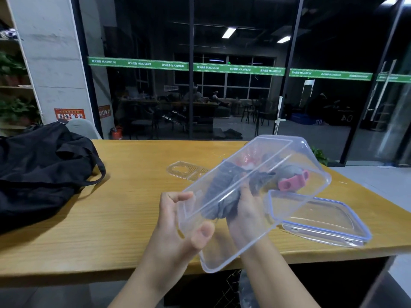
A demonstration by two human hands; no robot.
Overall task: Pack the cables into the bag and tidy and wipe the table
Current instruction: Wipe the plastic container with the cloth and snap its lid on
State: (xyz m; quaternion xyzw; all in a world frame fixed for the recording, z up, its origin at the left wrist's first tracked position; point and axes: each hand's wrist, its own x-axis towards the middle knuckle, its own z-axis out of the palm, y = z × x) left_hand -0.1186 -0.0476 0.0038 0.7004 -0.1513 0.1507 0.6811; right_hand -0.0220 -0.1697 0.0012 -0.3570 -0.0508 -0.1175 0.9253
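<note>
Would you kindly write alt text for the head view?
Above a wooden table, the left hand grips a clear plastic box while the right hand holds a grey cloth inside it. Its lid lies right, a black bag left.

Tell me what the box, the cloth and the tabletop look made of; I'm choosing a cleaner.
Box: clear glossy plastic, see-through with highlights. Cloth: grey soft fabric, bunched in the right hand, possibly microfibre. Tabletop: yellowish wood grain, smooth; could be laminate.
</note>
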